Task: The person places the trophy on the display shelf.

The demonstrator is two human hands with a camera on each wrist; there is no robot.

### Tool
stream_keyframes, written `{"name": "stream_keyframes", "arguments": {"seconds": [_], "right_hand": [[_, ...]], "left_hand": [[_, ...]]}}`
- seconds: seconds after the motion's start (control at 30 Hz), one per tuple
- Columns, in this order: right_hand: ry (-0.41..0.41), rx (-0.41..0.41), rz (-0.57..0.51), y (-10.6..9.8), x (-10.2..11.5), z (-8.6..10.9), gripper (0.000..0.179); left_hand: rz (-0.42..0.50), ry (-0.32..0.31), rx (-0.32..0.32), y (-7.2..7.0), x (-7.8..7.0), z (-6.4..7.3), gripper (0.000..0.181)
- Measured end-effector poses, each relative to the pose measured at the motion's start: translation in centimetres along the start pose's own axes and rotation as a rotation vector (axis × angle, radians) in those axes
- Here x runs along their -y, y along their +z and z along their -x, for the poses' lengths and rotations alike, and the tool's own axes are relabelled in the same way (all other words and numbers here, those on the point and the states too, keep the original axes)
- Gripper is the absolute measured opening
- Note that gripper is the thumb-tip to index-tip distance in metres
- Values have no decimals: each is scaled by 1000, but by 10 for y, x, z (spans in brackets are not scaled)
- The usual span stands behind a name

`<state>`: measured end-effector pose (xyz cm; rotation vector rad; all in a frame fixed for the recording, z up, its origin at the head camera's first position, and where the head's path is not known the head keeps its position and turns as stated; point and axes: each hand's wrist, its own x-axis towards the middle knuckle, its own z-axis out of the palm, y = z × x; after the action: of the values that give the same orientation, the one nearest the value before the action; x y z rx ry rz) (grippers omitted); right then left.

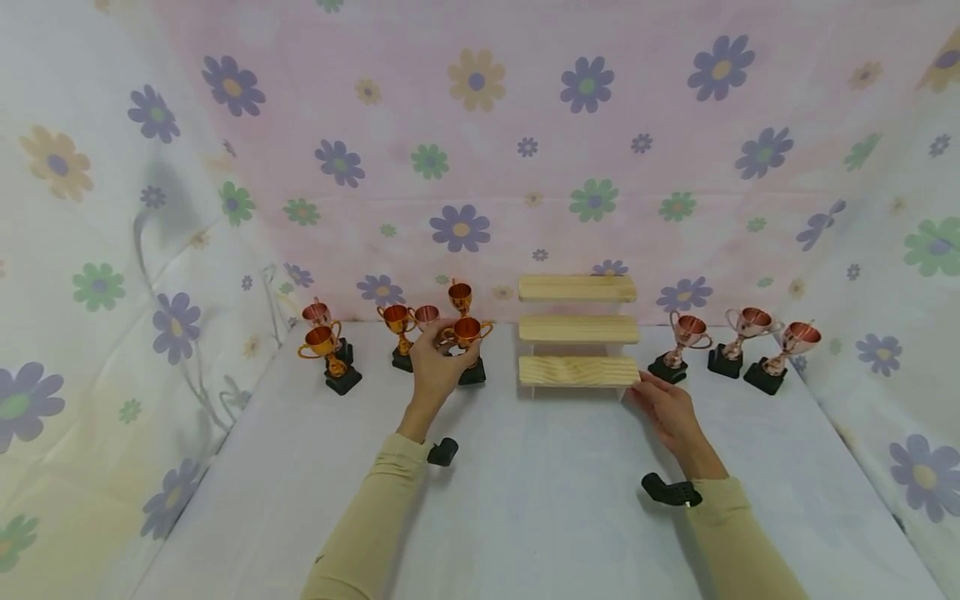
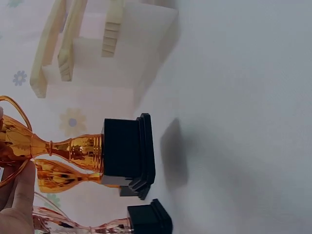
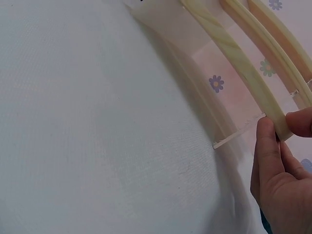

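Observation:
My left hand [image 1: 437, 362] holds a gold trophy cup [image 1: 467, 331] by its bowl and handle. In the left wrist view its black base [image 2: 124, 151] hangs slightly above the white surface, with a shadow apart from it. Behind it stand another gold trophy [image 1: 461, 298] and a rose-gold one [image 1: 427, 314], partly hidden by the hand. My right hand [image 1: 670, 408] pinches the right end of the lowest plank [image 1: 577, 372] on a three-step wooden stand. The right wrist view shows the thumb on top of this plank [image 3: 239, 68] and fingers beneath.
Left of my left hand stand a gold trophy [image 1: 397, 321] and, farther left, a gold trophy [image 1: 321, 343] before a rose-gold one [image 1: 317, 313]. Three rose-gold trophies, the nearest one [image 1: 690, 331] among them, stand right of the stand. Flowered cloth [image 1: 525, 125] encloses the white surface.

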<state>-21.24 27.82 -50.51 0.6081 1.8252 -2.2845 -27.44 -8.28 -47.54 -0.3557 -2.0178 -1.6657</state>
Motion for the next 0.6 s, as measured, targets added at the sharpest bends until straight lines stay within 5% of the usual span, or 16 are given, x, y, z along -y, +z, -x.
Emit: {"name": "stream_keyframes", "arguments": {"seconds": [0.33, 0.5, 0.6], "right_hand": [[6, -9, -28, -1, -3, -2, 58], [-8, 7, -26, -3, -5, -4, 58], [-10, 20, -18, -4, -5, -3, 58]], "left_hand": [[-11, 34, 42, 7, -31, -7, 46], [74, -7, 106, 12, -53, -11, 47], [137, -25, 146, 17, -54, -16, 48]]}}
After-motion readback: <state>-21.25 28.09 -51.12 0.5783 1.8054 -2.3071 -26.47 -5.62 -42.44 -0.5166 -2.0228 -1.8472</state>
